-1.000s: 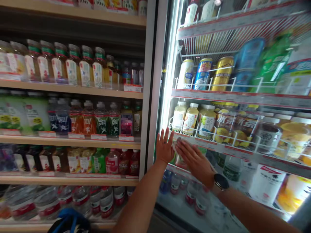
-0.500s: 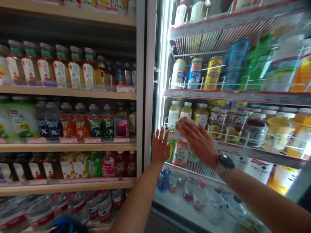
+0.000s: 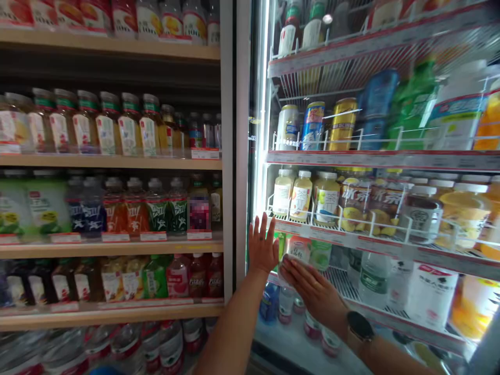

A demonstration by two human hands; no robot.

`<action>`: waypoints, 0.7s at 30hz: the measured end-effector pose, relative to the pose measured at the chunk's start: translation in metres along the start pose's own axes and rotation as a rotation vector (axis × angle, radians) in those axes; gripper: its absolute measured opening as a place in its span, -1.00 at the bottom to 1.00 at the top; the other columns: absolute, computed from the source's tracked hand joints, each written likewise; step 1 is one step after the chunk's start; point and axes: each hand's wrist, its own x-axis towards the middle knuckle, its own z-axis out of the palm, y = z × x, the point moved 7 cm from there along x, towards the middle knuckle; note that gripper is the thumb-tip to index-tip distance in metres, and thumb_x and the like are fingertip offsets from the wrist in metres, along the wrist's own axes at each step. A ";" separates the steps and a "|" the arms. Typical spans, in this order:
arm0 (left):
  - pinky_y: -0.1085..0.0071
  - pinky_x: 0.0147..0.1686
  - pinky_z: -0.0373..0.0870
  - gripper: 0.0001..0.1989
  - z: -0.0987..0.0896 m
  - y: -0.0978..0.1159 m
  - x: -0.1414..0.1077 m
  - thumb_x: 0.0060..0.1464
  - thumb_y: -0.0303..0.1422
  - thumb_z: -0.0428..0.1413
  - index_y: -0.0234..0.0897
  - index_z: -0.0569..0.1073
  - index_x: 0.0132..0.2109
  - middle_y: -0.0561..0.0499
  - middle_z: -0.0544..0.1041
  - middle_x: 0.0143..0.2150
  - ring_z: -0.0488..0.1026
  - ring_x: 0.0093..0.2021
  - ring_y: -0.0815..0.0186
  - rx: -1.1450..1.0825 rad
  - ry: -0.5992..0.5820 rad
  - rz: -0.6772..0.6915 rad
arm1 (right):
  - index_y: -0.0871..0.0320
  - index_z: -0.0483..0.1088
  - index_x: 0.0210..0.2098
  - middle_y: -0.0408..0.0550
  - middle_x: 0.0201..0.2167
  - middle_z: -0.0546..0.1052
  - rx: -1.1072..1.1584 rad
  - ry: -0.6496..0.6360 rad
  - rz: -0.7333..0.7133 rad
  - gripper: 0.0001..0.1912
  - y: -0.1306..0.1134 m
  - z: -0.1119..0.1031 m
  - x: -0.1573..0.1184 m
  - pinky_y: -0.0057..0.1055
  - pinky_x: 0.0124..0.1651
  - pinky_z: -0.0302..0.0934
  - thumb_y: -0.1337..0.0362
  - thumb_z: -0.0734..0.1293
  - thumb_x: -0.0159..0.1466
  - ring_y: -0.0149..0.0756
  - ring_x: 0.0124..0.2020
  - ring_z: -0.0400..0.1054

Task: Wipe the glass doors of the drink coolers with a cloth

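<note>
Shop shelving packed with drinks fills the left of the view; a wooden shelf (image 3: pixel 109 162) carries rows of glass tea bottles (image 3: pixel 128 125), with plastic water bottles (image 3: pixel 128 346) lower down; one label (image 3: pixel 199 213) is pixelated and can't be read. To the right stands a lit chiller with a glass door (image 3: pixel 253 156), its wire shelf (image 3: pixel 383 160) holding cans (image 3: pixel 314 125) and, a level below, pale juice bottles (image 3: pixel 300 195) behind the glass. The left hand (image 3: pixel 263 245) rests flat on the door near its frame, palm to the glass; its fingers (image 3: pixel 262 224) are spread open around nothing. The right hand (image 3: pixel 308 294) lies just beside it and lower, angled across the glass, with a pale crumpled cloth (image 3: pixel 289 271) under its fingertips; the cloth sits pressed between those fingers and the door, at the level of the chiller's middle shelves. Those fingers lie almost straight, and I can't tell whether they pinch the cloth; a black watch (image 3: pixel 359 330) sits on that wrist
</note>
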 end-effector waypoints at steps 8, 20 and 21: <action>-0.02 0.40 -0.06 -0.40 -0.001 0.000 0.000 0.34 -0.35 -0.16 -0.25 -0.10 0.45 -0.13 -0.06 0.49 -0.19 0.48 0.09 -0.019 0.015 0.012 | 0.15 0.24 0.30 -0.13 0.40 0.17 0.056 0.006 0.031 -0.40 0.039 -0.021 0.034 -0.19 0.45 -0.19 0.53 0.13 0.29 -0.27 0.47 -0.20; 0.00 0.40 -0.07 -0.42 -0.003 0.000 0.002 0.37 -0.30 -0.23 -0.23 -0.11 0.46 -0.12 -0.11 0.50 -0.20 0.48 0.11 -0.013 0.019 0.012 | 0.29 0.16 0.34 0.04 0.39 0.18 -0.028 0.069 0.127 -0.39 0.067 -0.033 0.084 -0.10 0.44 -0.16 0.47 0.16 0.29 -0.15 0.46 -0.17; 0.01 0.41 -0.08 -0.43 -0.003 0.000 0.002 0.37 -0.30 -0.24 -0.23 -0.11 0.46 -0.11 -0.12 0.50 -0.21 0.48 0.11 -0.023 0.022 0.015 | 0.29 0.18 0.33 0.05 0.39 0.19 -0.024 0.059 0.099 -0.40 0.054 -0.027 0.073 -0.09 0.44 -0.17 0.45 0.16 0.30 -0.14 0.46 -0.15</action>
